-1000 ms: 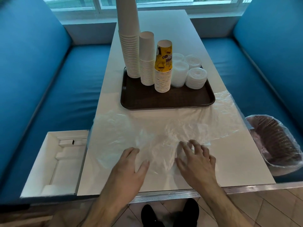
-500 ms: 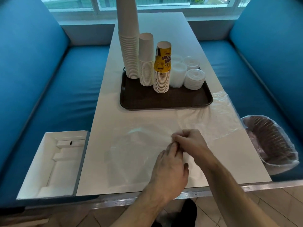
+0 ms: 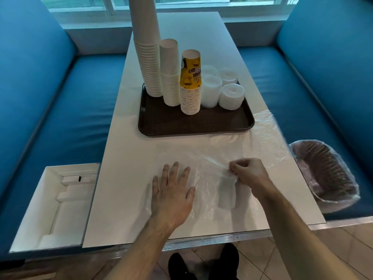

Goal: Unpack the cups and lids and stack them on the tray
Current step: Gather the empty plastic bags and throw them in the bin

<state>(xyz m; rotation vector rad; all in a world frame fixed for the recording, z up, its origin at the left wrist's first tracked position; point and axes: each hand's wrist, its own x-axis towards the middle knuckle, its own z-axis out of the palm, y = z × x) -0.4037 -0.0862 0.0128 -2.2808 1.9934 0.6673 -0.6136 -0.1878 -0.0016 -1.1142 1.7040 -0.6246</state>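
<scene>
Since half a second ago, we are parting our hands: they were bunched together over the clear plastic bag [image 3: 218, 164], and now our left hand [image 3: 173, 193] is lying flat with its fingers spread, pressing the bag's near left part against the white table [image 3: 129, 158], while our right hand [image 3: 249, 172] is sitting to the right of it, pinching a raised fold of the same film between curled fingers and thumb. The bag is stretching away from our right hand toward the table's right edge and up to the near right corner of the brown tray [image 3: 193, 126].

On that tray, well beyond both hands, a tall white cup stack [image 3: 146, 57] is standing upside down at the left, a shorter white cup stack [image 3: 171, 73] just beside it, and a yellow printed cup stack [image 3: 190, 83] next. Its top cup is carrying inverted dark lettering that we are not managing to read. To the right are clear lid stacks [image 3: 231, 96].

A white open box [image 3: 52, 201] is resting on the blue bench [image 3: 76, 110] at the left, and a bag-lined basket [image 3: 325, 174] is sitting on the bench at the right.
</scene>
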